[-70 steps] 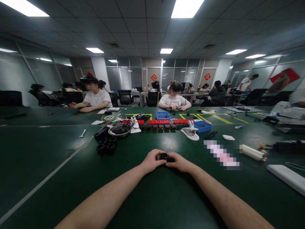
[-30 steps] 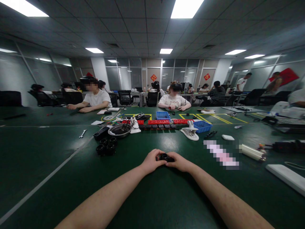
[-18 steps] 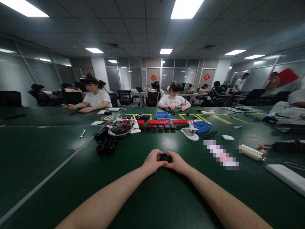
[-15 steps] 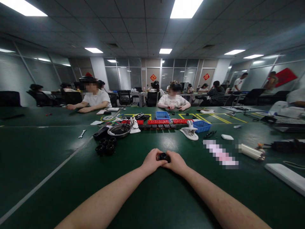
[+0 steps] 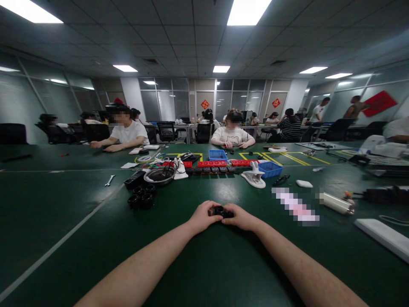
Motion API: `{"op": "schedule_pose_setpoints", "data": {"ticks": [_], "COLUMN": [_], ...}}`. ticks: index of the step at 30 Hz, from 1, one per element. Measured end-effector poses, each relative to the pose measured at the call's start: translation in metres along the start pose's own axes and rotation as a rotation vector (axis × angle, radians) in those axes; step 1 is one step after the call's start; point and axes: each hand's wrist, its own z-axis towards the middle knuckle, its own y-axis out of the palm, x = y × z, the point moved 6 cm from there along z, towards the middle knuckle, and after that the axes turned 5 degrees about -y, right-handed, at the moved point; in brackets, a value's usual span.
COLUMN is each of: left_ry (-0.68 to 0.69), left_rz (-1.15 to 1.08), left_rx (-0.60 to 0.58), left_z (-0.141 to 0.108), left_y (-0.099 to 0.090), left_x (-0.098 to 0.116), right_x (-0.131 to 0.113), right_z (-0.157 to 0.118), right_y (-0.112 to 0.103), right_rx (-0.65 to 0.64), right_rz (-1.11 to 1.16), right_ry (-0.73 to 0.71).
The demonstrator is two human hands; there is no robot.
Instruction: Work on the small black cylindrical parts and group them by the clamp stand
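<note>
My left hand [image 5: 205,216] is closed around the left side of a small black part with a round, ring-like top [image 5: 220,210], low over the green table. On its other side, my right hand [image 5: 240,216] grips it with the thumb in front and the fingers behind. The two thumbs nearly meet in front of the part. Its lower portion is hidden by my fingers, and its exact kind cannot be made out. To the left stands a cluster of several black round parts [image 5: 141,198].
Beyond the cluster are a metal bowl [image 5: 160,181] and a wrench [image 5: 110,181]. Red power strips [image 5: 212,163], a white clamp [image 5: 254,177] and a blue bin [image 5: 270,169] lie ahead. A cream cylinder [image 5: 336,203] and a white bar [image 5: 383,236] are at right. Co-workers sit across the table.
My right hand has shifted slightly right and its fingers have moved on the part, so more black shows between my hands. The left hand keeps its grip, almost still.
</note>
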Motion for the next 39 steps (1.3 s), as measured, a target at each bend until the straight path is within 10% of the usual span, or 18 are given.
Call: {"op": "schedule_pose_setpoints", "data": {"ticks": [16, 25, 39], "left_ry": [-0.043, -0.065, 0.032], "left_rz": [0.011, 0.005, -0.036], "left_rx": [0.033, 0.078, -0.027], "left_z": [0.0, 0.0, 0.0], "left_y": [0.003, 0.003, 0.003], "left_x": [-0.003, -0.003, -0.002], "right_x": [0.009, -0.001, 0.006], "right_z": [0.0, 0.002, -0.003], "right_y": [0.004, 0.01, 0.002], "right_rx": [0.036, 0.158, -0.021], "right_rz": [-0.005, -0.386, 0.195], "right_ry": [0.115, 0.252, 0.116]}}
